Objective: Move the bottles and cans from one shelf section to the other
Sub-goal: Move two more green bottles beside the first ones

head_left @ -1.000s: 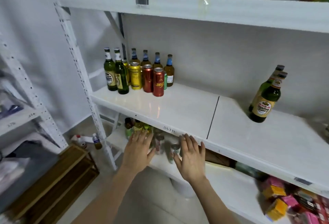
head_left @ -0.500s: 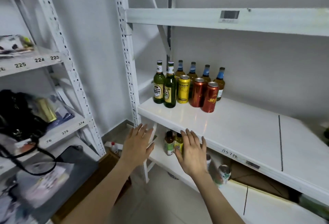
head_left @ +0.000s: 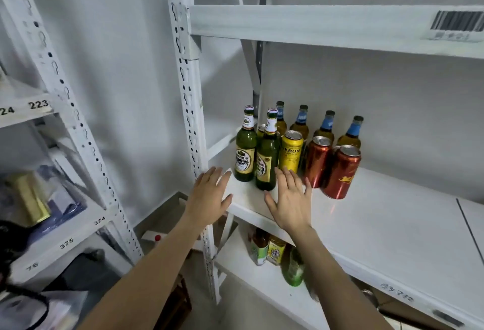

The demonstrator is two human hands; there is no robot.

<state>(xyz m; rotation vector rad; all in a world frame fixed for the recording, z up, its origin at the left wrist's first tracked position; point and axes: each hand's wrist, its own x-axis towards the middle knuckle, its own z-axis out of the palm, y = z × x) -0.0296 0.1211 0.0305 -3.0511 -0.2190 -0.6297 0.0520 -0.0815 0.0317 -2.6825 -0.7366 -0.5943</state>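
On the left end of the white shelf (head_left: 379, 225) stand two green beer bottles (head_left: 245, 151) (head_left: 267, 162), a yellow can (head_left: 290, 154), two red cans (head_left: 317, 162) (head_left: 341, 172) and several amber bottles with blue neck labels (head_left: 351, 133) behind them. My left hand (head_left: 209, 196) hovers open at the shelf's front left corner, just left of the green bottles. My right hand (head_left: 290, 201) is spread open over the shelf edge, fingertips close to the nearer green bottle and the yellow can. Neither hand holds anything.
A white perforated upright (head_left: 188, 109) stands just left of my left hand. The shelf above (head_left: 327, 28) overhangs the bottles. Small bottles (head_left: 275, 251) stand on the lower shelf. A second rack (head_left: 65, 219) with bags and a gold box is at the left.
The view has swung left and closer to the bottle group. Both open hands have risen from below the shelf edge up to the bottles at shelf level.
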